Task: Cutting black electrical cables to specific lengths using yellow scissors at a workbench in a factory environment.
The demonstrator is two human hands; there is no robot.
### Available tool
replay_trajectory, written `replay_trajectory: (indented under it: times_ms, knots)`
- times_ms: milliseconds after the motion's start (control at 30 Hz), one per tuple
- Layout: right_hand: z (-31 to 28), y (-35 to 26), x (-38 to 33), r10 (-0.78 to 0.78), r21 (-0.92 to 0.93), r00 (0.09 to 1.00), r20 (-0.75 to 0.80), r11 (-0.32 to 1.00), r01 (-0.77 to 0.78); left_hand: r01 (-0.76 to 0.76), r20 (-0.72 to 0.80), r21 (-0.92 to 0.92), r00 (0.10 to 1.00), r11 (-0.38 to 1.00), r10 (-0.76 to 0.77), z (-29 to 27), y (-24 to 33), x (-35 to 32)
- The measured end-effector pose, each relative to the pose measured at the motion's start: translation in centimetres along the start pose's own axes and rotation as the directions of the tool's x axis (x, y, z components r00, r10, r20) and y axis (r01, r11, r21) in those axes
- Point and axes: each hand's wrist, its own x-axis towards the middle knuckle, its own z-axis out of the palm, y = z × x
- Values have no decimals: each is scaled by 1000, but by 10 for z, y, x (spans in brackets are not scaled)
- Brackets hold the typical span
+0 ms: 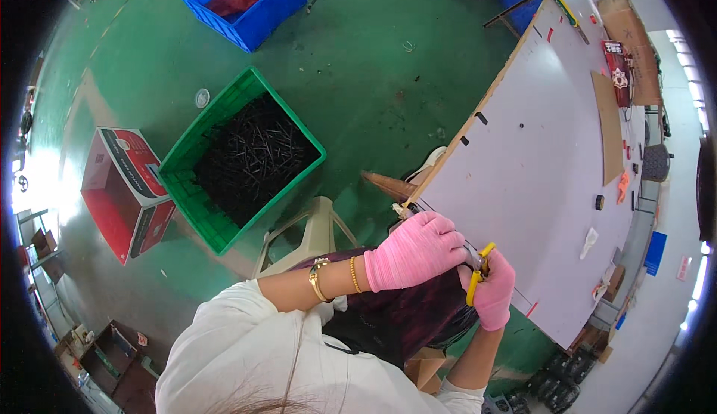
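My left hand (415,252), in a pink glove, is closed at the near edge of the white table (515,182). A thin dark piece (413,208) sticks out past its knuckles, but what the fingers hold is mostly hidden. Right beside it, my right hand (494,288), also pink-gloved, is wrapped round yellow-handled snips (473,285). Their grey metal end points toward the left fingers, and the jaws are partly covered. Below both hands lies dark cloth (403,306) over my lap.
At left stands a green crate (213,238) of thin black strips (254,152), beside an open red-and-white carton (112,197). A blue crate (258,33) holds red material. A pale plastic stool (314,231) is close by. Cardboard (606,126) and a black roll (600,202) lie on the table.
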Motion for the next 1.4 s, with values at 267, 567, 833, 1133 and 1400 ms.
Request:
replay_trajectory:
  times_ms: [267, 567, 833, 1133, 1400]
  knots:
    - [0, 0, 1, 10, 5, 1000, 6, 1000, -10, -1, -12, -3, 1000, 1000, 1, 2, -1, -1]
    - [1, 2, -1, -6, -21, 1000, 12, 1000, 6, -16, 3, 22, 1000, 1000, 16, 1, -1, -2]
    - [-8, -10, -1, 15, -25, 999, -30, 1000, -16, 89, -60, -97, 994, 991, -95, -2, 2, 4]
    - [-24, 1, -7, 170, 47, 985, -42, 985, -168, 125, -15, -92, 992, 988, -127, -5, 7, 10]
    - [-25, 9, 2, 180, -56, 982, 53, 983, -177, 150, -16, -115, 988, 982, -153, -5, 10, 13]
